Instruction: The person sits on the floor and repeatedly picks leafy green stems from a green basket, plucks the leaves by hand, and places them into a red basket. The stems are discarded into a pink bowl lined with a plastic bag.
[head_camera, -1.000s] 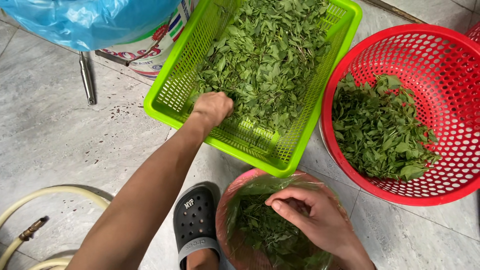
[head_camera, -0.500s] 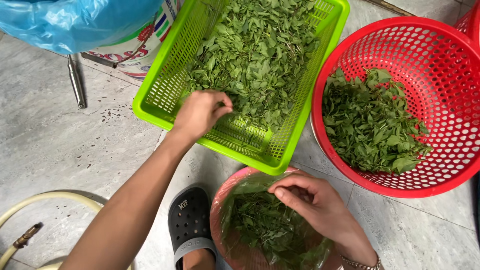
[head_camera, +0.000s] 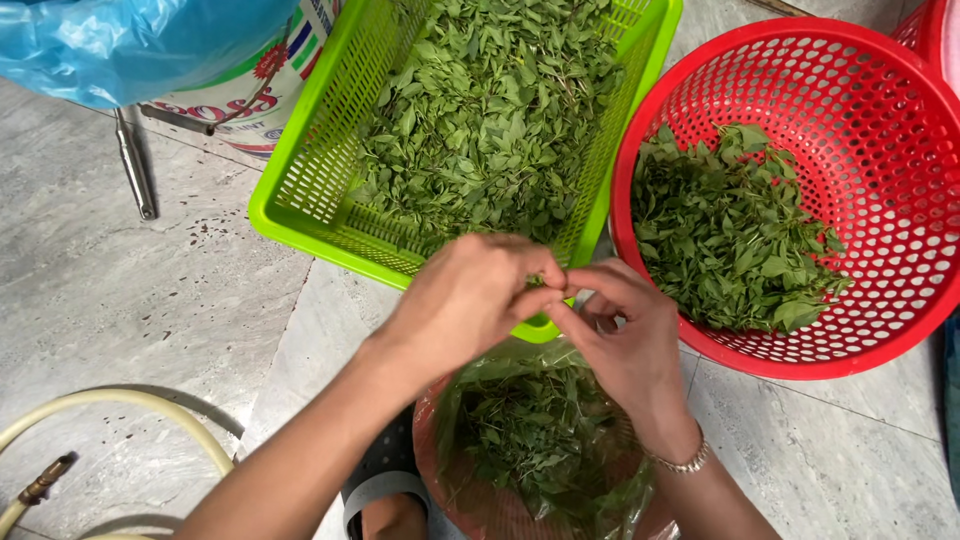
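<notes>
Herb sprig, pinched between left hand, right hand

I see both forearms bare, no sleeves in view. My left hand wears nothing; my right hand has a thin silver-coloured chain bracelet at the wrist. Below, possibly a dark clog-style sandal, half hidden.
</notes>
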